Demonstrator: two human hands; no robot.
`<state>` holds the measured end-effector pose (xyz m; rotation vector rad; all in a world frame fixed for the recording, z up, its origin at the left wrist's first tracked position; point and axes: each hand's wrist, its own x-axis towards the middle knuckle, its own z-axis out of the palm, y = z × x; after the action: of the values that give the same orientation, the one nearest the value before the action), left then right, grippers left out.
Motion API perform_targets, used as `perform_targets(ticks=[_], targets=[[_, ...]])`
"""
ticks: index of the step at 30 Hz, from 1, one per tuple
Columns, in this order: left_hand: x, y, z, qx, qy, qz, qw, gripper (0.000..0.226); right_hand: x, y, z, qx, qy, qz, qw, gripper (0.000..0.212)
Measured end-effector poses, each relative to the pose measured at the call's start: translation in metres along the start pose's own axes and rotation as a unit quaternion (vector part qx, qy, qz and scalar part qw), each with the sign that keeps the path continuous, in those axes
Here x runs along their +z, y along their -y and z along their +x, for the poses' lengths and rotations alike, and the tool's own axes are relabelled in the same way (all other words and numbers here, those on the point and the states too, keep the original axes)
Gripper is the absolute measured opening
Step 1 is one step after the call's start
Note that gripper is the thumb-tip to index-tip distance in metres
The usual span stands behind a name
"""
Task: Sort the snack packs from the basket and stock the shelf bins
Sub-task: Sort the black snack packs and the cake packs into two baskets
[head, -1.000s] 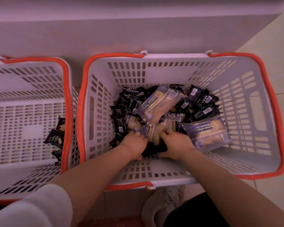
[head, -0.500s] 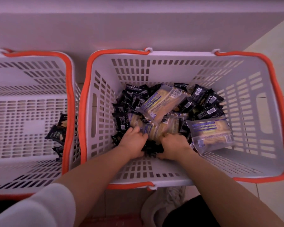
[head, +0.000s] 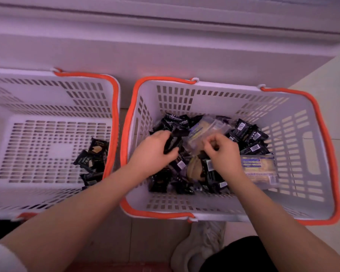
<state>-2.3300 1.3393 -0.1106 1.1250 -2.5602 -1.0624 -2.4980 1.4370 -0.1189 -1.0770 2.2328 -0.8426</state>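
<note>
A white basket with an orange rim [head: 310, 146] holds a heap of small black snack packs [head: 247, 132] and clear packs of pale biscuits [head: 259, 167]. Both of my hands are down in the heap. My left hand [head: 155, 150] is closed around a black pack [head: 172, 143] at the left of the pile. My right hand [head: 222, 152] has its fingers curled and pinched over the middle of the pile, next to a clear pack [head: 202, 130]; what it grips is hidden. A second white basket [head: 47, 107] on the left holds a few black packs [head: 94, 156] in its right corner.
Both baskets stand on a tiled floor against a pale cabinet front [head: 165, 52]. My shoe [head: 200, 246] and dark trouser leg [head: 239, 256] show below the right basket. A white sleeve [head: 2, 260] is at the bottom left.
Both hands rose from the near edge of the pile toward its middle. My left hand closed on a black pack. The camera view shifted, so the baskets sit lower and further right.
</note>
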Motion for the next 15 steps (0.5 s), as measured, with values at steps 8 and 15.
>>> perform_targets(ticks=[8,15], targets=[[-0.128,0.028,-0.038,-0.063,-0.269,0.014,0.961,0.014,0.05,0.158,0.002,-0.053,-0.036,0.278,0.959,0.024],[-0.155,0.111,-0.112,-0.242,-0.165,0.052,0.955,0.026,0.139,0.196,-0.031,-0.096,0.1,0.103,0.985,0.018]])
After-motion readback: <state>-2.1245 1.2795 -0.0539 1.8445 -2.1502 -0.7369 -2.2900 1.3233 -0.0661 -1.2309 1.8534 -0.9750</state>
